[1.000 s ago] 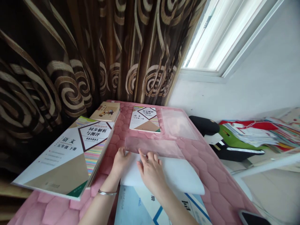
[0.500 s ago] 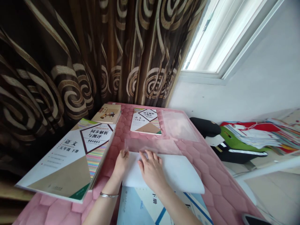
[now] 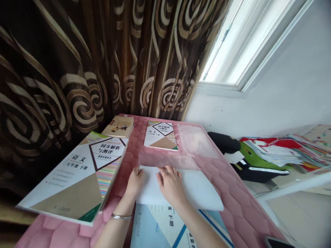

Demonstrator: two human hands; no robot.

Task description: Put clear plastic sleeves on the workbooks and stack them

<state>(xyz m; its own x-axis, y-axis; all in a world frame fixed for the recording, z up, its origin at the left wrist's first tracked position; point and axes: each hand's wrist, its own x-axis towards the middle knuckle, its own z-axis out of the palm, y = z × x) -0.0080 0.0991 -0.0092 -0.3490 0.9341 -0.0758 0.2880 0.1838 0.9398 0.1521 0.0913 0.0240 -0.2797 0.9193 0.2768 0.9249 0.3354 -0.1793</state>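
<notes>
Both forearms enter at the lower edge of the view and converge forward. The left forearm slants up to the right; the left wrist lies nearly in line with it. The left hand is partly curled, thumb on the inner side; the fingertips appear drawn together, though they are too indistinct to confirm a pinch. The right forearm slants up to the left. The right hand is palm down, fingers forward and slightly bent, thumb toward the left hand. The hands are apart.
</notes>
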